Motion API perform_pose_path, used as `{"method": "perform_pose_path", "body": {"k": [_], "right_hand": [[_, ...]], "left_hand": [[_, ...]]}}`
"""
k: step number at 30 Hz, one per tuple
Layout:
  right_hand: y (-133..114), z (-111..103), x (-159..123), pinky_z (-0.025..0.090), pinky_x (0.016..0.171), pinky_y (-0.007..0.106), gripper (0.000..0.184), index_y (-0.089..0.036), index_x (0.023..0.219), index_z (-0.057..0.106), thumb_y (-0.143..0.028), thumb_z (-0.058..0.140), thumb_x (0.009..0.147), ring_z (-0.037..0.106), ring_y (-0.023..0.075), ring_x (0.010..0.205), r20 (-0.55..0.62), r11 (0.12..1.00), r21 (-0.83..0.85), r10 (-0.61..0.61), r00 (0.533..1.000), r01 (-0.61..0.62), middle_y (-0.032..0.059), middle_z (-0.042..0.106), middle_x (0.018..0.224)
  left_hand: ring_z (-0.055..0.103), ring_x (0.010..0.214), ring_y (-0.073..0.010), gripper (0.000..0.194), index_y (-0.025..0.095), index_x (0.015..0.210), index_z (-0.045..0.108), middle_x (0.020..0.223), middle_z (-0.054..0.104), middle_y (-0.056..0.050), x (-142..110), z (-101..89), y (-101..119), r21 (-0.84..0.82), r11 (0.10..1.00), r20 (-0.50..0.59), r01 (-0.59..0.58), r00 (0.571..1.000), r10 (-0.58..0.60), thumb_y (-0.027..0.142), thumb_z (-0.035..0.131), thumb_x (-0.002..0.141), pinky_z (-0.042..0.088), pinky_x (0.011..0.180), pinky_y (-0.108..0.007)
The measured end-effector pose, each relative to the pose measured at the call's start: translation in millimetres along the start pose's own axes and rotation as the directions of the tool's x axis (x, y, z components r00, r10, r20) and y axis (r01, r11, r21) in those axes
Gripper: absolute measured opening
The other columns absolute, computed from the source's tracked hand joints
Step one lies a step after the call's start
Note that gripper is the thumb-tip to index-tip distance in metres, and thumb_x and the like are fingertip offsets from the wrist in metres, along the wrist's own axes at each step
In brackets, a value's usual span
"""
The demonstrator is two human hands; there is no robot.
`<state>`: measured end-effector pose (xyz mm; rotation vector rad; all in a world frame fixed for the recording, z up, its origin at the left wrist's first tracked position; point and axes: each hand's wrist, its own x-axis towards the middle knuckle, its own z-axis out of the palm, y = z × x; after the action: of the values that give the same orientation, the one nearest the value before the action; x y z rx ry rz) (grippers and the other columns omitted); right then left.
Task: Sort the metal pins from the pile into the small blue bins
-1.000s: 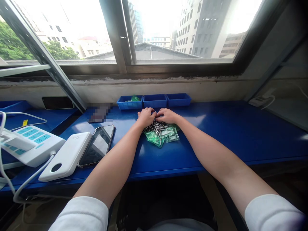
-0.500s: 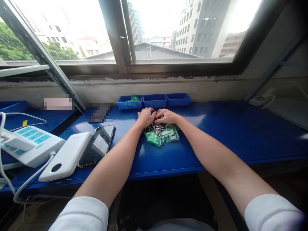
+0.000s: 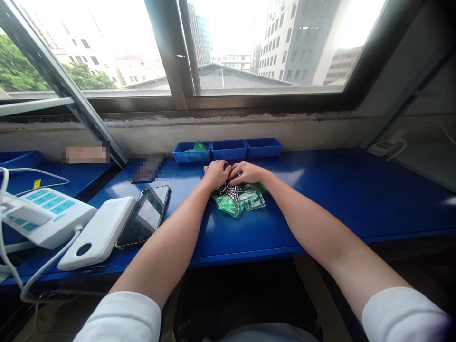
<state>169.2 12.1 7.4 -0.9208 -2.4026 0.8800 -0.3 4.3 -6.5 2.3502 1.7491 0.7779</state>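
Observation:
A heap of small, slim, shiny metal pieces that look like screws point(image 3: 233, 191) lies on and among green plastic bags point(image 3: 230, 205) on the blue table. My left hand point(image 3: 216, 173) rests at the heap's far left side, its fingers apart and partly hidden from me. Close beside it, my right hand point(image 3: 248, 172) reaches over the heap's far right side with bent fingers, thumb and forefinger apart. Both hands touch the heap's far edge. No held piece can be made out in either hand.
Three joined blue bins point(image 3: 229, 149) stand behind my hands; the left one holds green plastic. To the left lie a phone point(image 3: 145, 216), a white power bank point(image 3: 98, 232) and a power strip point(image 3: 53, 213) with cables. A window frame rises behind the table point(image 3: 331, 199).
My right thumb and forefinger have moved slightly apart over the metal pieces. My left hand, the bags and the bins look the same.

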Motion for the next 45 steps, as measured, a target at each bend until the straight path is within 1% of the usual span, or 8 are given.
{"method": "perform_pose_path", "body": {"k": [3,11,15,20,29,33,38,45], "right_hand": [[1,0,1,0.046,0.082,0.026,0.02,-0.018,0.08,0.077,-0.03,0.073,0.064,0.061,0.0192,0.089,-0.004,1.0,0.009,0.013,1.0,-0.013,0.0046,0.065,0.098],[4,2,1,0.045,0.079,0.027,0.021,-0.016,0.077,0.075,-0.034,0.07,0.067,0.061,0.0174,0.082,-0.046,0.999,-0.047,-0.002,0.999,0.0,0.0037,0.066,0.091],[6,3,0,0.044,0.075,0.026,0.024,-0.014,0.079,0.073,-0.035,0.066,0.07,0.06,0.0166,0.079,-0.125,1.0,-0.007,-0.016,0.992,0.015,0.0028,0.069,0.083],[3,4,-2,0.043,0.069,0.026,0.029,-0.012,0.076,0.071,-0.039,0.063,0.072,0.058,0.0149,0.07,-0.271,0.999,0.027,0.025,0.962,-0.018,0.0028,0.069,0.073],[4,3,0,0.038,0.061,0.024,0.04,-0.011,0.068,0.068,-0.049,0.057,0.076,0.052,0.0123,0.061,-0.344,0.998,-0.02,0.045,0.938,-0.055,0.002,0.064,0.063],[3,1,0,0.034,0.056,0.024,0.05,-0.013,0.062,0.065,-0.056,0.049,0.081,0.047,0.0105,0.054,-0.403,0.992,-0.063,0.076,0.912,-0.111,0.0,0.058,0.054],[4,-1,1,0.035,0.06,0.024,0.056,-0.014,0.054,0.059,-0.058,0.042,0.084,0.05,0.0113,0.055,-0.475,0.99,-0.068,0.073,0.877,-0.12,0.0007,0.057,0.052],[6,0,1,0.035,0.06,0.025,0.058,-0.015,0.053,0.059,-0.06,0.04,0.084,0.05,0.0117,0.054,-0.482,0.988,-0.084,0.072,0.873,-0.128,0.0012,0.058,0.052]], "left_hand": [[0.052,0.11,-0.0269,0.033,0.021,0.102,0.064,0.113,0.063,-0.009,0,0.2,0,-0.003,1.0,0.002,0.007,1.0,-0.007,0.04,0.041,0.089,0.034,0.089,-0.041],[0.051,0.111,-0.0261,0.033,0.022,0.102,0.064,0.114,0.063,-0.009,-1,-1.5,3,0.002,1.0,0.012,0.015,1.0,-0.015,0.04,0.04,0.089,0.033,0.09,-0.04],[0.052,0.11,-0.026,0.032,0.022,0.101,0.063,0.112,0.063,-0.008,-2,-3.7,4,-0.012,1.0,0.006,0.023,1.0,-0.023,0.04,0.04,0.089,0.034,0.09,-0.04],[0.054,0.108,-0.0242,0.033,0.023,0.097,0.064,0.108,0.064,-0.007,0,-5.5,6,-0.076,0.997,-0.045,0.018,0.999,-0.021,0.042,0.037,0.091,0.035,0.089,-0.038],[0.053,0.109,-0.0238,0.032,0.023,0.097,0.064,0.108,0.065,-0.006,-1,-6.6,7,-0.099,0.995,-0.057,-0.003,0.998,-0.002,0.041,0.038,0.092,0.035,0.091,-0.038],[0.055,0.104,-0.0213,0.032,0.022,0.093,0.065,0.103,0.065,-0.005,-2,-8.6,8,-0.148,0.986,-0.096,-0.075,0.994,0.061,0.039,0.037,0.092,0.037,0.09,-0.035],[0.059,0.094,-0.0182,0.029,0.02,0.084,0.066,0.091,0.066,-0.004,-4,-11.0,10,-0.191,0.963,-0.135,-0.19,0.977,0.166,0.035,0.042,0.09,0.041,0.084,-0.029],[0.059,0.091,-0.018,0.028,0.02,0.082,0.065,0.089,0.066,-0.004,-5,-9.8,11,-0.179,0.964,-0.119,-0.196,0.977,0.177,0.033,0.042,0.09,0.042,0.081,-0.029]]}}
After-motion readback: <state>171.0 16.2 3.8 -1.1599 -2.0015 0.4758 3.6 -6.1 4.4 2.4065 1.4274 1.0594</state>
